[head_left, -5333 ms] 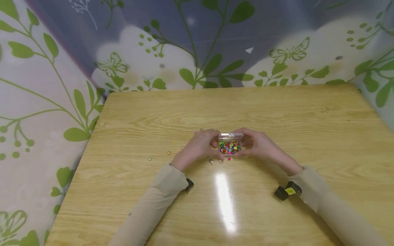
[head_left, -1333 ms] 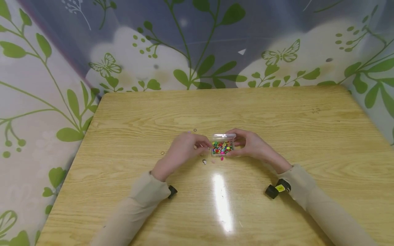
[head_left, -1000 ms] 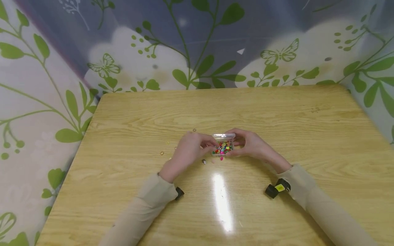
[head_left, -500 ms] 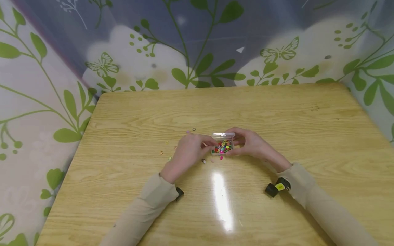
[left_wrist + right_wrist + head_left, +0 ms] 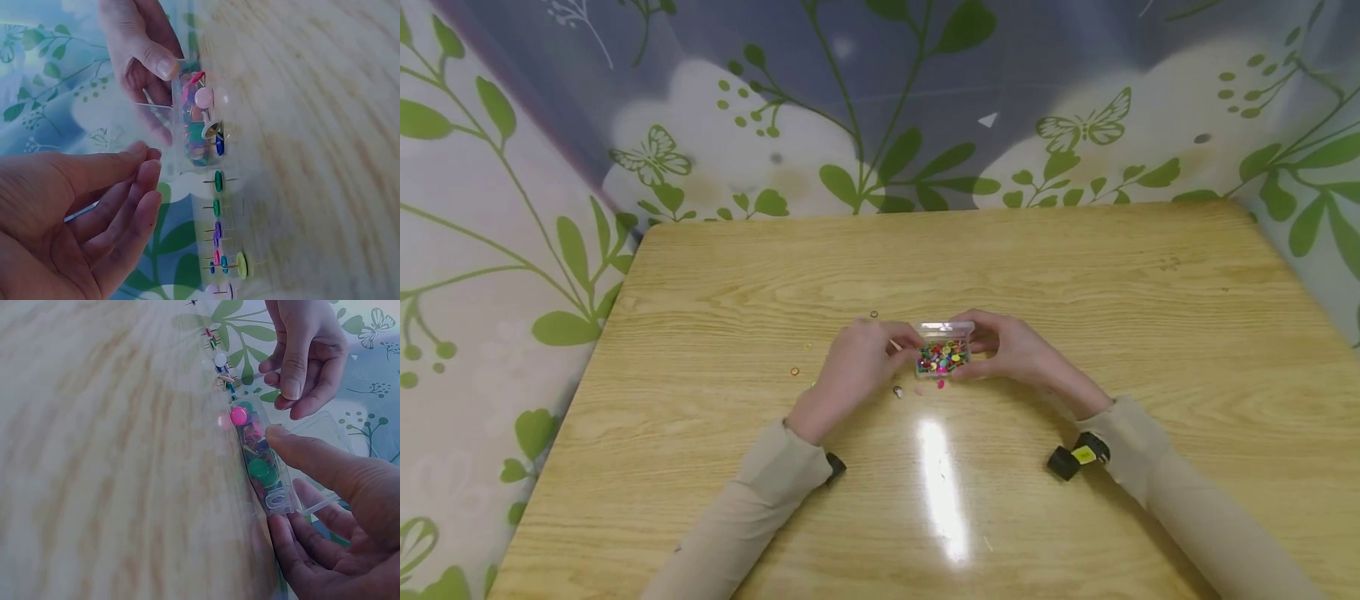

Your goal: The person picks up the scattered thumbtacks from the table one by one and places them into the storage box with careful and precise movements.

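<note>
A small clear plastic box (image 5: 945,327), its hinged lid raised, stands on the table full of coloured thumbtacks (image 5: 943,358). My right hand (image 5: 1018,354) grips it by the right side; in the right wrist view the thumb lies over the near rim and fingers curl below. Just left of the box hovers my left hand (image 5: 861,358), thumb touching the forefinger and the other fingers relaxed. No tack shows between those fingertips in the left wrist view. A green thumbtack (image 5: 218,181) and a yellow thumbtack (image 5: 242,265) lie among several loose ones.
Loose tacks lie left of and in front of the box, including a pink thumbtack (image 5: 941,384) close to its front and an orange thumbtack (image 5: 795,372) farther left. The wooden table (image 5: 1075,267) meets a leaf-patterned backdrop (image 5: 917,100) behind.
The left hand reached into the box about a second ago and has since drawn back slightly left, off the tacks. A loose tack at the far left seen earliest is gone. The right hand keeps its grip.
</note>
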Tool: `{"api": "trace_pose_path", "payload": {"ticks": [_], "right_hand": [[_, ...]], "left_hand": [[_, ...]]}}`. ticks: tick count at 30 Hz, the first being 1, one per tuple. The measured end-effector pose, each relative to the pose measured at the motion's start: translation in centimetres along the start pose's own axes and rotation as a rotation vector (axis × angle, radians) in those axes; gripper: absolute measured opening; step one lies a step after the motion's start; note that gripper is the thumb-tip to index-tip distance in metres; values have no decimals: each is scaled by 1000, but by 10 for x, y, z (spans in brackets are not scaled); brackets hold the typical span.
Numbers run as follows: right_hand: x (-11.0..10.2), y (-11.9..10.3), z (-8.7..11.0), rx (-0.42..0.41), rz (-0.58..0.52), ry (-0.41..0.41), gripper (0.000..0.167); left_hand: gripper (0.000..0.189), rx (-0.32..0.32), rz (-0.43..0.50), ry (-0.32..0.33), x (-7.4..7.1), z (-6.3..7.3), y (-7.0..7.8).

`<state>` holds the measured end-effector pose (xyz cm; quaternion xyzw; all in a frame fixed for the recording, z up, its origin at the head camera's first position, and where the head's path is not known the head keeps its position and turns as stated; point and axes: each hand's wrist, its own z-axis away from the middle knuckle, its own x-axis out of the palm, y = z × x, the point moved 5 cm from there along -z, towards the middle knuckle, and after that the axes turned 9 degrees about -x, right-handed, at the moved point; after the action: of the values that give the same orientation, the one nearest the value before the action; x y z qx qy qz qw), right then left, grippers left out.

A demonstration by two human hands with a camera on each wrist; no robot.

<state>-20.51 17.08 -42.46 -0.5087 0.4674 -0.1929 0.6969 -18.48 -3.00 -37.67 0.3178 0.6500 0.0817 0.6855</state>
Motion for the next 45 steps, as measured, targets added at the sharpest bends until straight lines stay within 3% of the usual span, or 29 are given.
{"api": "trace_pose_path", "payload": {"ticks": [5, 10, 14, 17, 23, 27, 35, 41, 45], "right_hand": [[1, 1, -1, 18, 8, -1, 68], [0, 0, -1, 23, 9, 0, 69], [0, 1, -1, 29, 8, 4, 69], [0, 2, 0, 31, 12, 4, 69], [-2, 2, 2, 36, -2, 4, 70], [-2, 2, 2, 24, 3, -3, 70], [-2, 3, 1, 26, -6, -5, 69], [-1, 2, 1, 19, -14, -5, 69], [-1, 2, 1, 18, -10, -5, 68]], "left_hand": [[7, -53, 1, 5, -16, -1, -8], [8, -109, -33, 99, -41, -6, -22], [7, -135, -81, 138, -49, -14, -32], [6, -151, -129, 114, -45, -22, -36], [7, -177, -215, 6, -28, -43, -42], [7, -172, -272, -39, -18, -50, -45], [7, -153, -303, -17, -13, -53, -49], [8, -195, -296, -37, -14, -51, -50], [7, -205, -277, -7, -18, -47, -49]]}}
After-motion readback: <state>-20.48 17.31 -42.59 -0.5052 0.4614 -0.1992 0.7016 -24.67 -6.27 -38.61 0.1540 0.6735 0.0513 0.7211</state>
